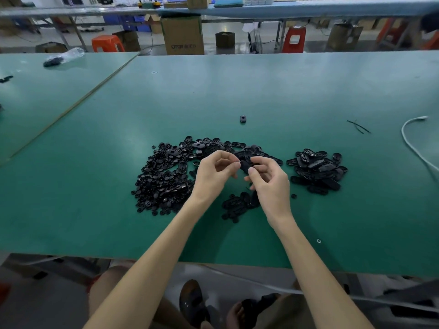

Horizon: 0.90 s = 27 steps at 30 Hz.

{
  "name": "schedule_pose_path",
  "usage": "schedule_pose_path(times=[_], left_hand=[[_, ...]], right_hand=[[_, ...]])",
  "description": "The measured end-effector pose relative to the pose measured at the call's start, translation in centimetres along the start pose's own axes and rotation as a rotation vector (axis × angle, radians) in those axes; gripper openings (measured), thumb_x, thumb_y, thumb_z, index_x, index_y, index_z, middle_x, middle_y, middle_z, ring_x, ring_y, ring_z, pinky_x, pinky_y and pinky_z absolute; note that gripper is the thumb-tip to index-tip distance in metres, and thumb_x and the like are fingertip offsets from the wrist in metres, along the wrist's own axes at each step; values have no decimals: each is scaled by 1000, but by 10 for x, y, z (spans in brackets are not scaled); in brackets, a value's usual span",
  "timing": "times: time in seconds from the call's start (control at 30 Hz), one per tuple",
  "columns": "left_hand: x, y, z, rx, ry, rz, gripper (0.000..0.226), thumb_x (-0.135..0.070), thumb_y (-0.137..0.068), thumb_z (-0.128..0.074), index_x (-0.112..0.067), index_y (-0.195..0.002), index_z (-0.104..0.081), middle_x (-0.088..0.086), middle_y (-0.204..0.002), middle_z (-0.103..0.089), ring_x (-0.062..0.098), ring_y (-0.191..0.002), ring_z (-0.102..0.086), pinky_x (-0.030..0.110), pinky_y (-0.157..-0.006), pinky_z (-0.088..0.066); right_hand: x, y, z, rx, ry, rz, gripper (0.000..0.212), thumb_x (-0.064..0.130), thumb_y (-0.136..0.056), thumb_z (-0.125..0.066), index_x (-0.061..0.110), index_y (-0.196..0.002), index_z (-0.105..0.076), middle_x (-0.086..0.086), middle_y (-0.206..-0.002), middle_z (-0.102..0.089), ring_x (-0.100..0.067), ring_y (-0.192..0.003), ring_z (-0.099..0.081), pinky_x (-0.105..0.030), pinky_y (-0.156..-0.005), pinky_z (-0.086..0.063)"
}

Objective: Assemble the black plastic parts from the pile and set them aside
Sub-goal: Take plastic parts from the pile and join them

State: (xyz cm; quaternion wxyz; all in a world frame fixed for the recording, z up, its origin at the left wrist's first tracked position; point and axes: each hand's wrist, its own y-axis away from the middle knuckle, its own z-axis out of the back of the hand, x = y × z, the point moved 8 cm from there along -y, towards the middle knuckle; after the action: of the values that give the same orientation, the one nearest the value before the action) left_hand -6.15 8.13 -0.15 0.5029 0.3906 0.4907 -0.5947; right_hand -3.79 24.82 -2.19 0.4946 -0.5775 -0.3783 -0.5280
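Head view, looking down on a green table (285,91). A wide pile (161,184) of small black plastic bits is lying centre-left, w/ flat oval shells spreading along its far edge. A heap (317,170) of oval pieces is sitting to the right, apart from the pile. A smaller clump (237,205) is lying nearer the front, partly hidden by the R wrist. A lone block (242,119) is sitting farther back, mid-table. Thin black ties (358,126) and a white cable (408,138) are lying far right. A clear bag (64,57) w/ dark contents is resting on the adjoining table, far left. Beyond, a cardboard box (183,35) and a red stool (108,43) are standing on the floor.

Two bare forearms are reaching in from the bottom edge, and the hands are covering the pile's right end.

The part (244,165) is small, black and rounded. Fingers are hiding most of it, so finer shape cannot be told.

It is being held up off the table between both hands, over the pile's right end. The L hand (213,172) is pinching its left edge w/ thumb and forefinger, other fingers curling loosely. The R hand (270,179) is gripping its right side, thumb pressing on the near face, fingers curling round behind.
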Motion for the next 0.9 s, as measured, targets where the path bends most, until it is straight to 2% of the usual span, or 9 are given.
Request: schedule_pose_path(times=[0.1, 0.3, 0.47, 0.67, 0.8, 0.9], left_hand=[[8, 7, -1, -66, 91, 2, 7, -1, -93, -72, -5, -99, -71, 13, -90, -76, 11, -72, -69, 14, -66, -47], [16, 10, 6, -119, 175, 9, 6, -13, -94, -75, -14, -100, -74, 1, -89, -77, 11, -74, -70, 15, -66, -49], [16, 10, 4, -108, 129, -12, 5, -17, -97, -72, -13, -99, -73, -1, -84, -75, 9, -72, -68, 17, -64, -48], [13, 9, 1, -103, -17, -41, 17, -21, -102, -65, -7, -96, -72, -2, -73, -69, 7, -63, -61, 20, -67, -50], [10, 10, -8, -54, -126, -58, 17, -24, -101, -67, -11, -92, -72, -8, -70, -68, 3, -60, -59, 14, -61, -45], [11, 9, -8, -46, -137, -44, 21, -24, -102, -66, -9, -89, -72, -8, -68, -66, 1, -56, -56, 15, -58, -44]], right_hand=[[0, 0, 3, -31, -23, -5, 19, 5, -99, -65, 18, -113, -70, 4, -93, -74, -12, -81, -77, -20, -62, -55], [-1, 0, 1, -12, -21, -5, 18, 4, -99, -66, 16, -111, -72, 4, -95, -76, -10, -83, -77, -21, -63, -57], [-2, 0, 1, -2, -21, -2, 19, 3, -99, -66, 16, -110, -74, 2, -95, -78, -11, -83, -77, -21, -64, -57], [-3, -1, 0, 13, -21, -4, 18, 3, -98, -68, 17, -109, -75, 2, -94, -78, -12, -82, -77, -21, -64, -56], [-4, -2, 0, 15, -23, 0, 18, 5, -98, -69, 20, -106, -76, 3, -94, -79, -12, -80, -76, -21, -63, -56], [-4, -2, 1, 18, -27, 6, 15, 8, -99, -70, 16, -107, -78, 3, -94, -80, -14, -80, -76, -22, -63, -55]])
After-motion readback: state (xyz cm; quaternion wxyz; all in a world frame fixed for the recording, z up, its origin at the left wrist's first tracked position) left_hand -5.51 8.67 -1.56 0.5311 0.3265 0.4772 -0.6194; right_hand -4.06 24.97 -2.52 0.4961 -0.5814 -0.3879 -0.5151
